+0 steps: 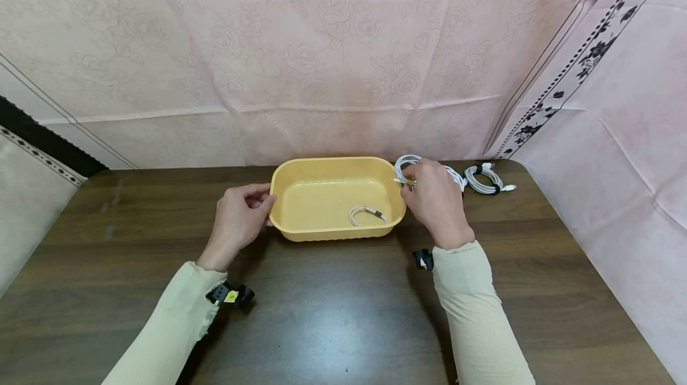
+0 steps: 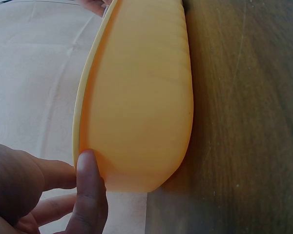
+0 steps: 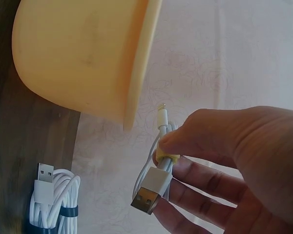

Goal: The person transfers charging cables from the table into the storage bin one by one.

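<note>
Our right hand pinches a slim, looped white cable with a metal-tipped USB plug; thumb and fingers nearly meet at its yellow tie, probably because gripping there keeps the loops gathered, while the lower fingers curve loosely. We hold it just beside the right end of a yellow, rounded-rectangular, plastic-looking basin. At the opposite end, our left hand grips the rim with bent fingers, little gap between them, seemingly to steady it. Inside, towards the front right corner, lies a small white ring of cable with a dark tie. Our forearms, in cream sleeves, reach forward and angle inwards over the brown wooden table. Farther right rests a coiled white cable with black straps, likely bound against tangling.
</note>
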### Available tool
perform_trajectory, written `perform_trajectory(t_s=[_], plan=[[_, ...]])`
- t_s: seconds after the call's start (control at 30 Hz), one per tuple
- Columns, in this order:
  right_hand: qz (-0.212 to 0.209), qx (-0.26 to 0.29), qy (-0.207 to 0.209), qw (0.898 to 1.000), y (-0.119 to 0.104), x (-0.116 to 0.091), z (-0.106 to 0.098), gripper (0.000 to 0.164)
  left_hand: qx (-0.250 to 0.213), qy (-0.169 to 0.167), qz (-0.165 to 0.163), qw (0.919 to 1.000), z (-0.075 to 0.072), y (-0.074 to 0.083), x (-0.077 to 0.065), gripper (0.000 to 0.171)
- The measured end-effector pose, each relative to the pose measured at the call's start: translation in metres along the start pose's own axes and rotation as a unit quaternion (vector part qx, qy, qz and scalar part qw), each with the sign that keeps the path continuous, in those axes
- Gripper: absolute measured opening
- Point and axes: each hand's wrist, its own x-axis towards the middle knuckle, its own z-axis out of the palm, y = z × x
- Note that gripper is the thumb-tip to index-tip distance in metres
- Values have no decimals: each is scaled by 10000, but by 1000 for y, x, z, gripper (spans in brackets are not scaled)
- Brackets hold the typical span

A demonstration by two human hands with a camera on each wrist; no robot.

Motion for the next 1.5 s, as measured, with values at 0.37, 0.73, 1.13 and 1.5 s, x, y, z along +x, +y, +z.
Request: perform_trajectory(t_s=[0.37, 0.73, 1.13, 1.5], plan=[[-76, -4, 8, 10000, -1, 0, 1, 26, -24, -20, 15, 10000, 0, 1, 0, 32], [-83, -49, -18, 10000, -4, 0, 4, 28, -9, -33, -10, 10000, 0, 0, 0, 32], [-215, -73, 2, 9997, -6, -1, 5, 27, -19, -26, 17, 10000, 0, 0, 1, 32], [-339, -189, 53, 9992, -11, -2, 6, 26, -41, -31, -33, 10000, -1, 1, 0, 33]])
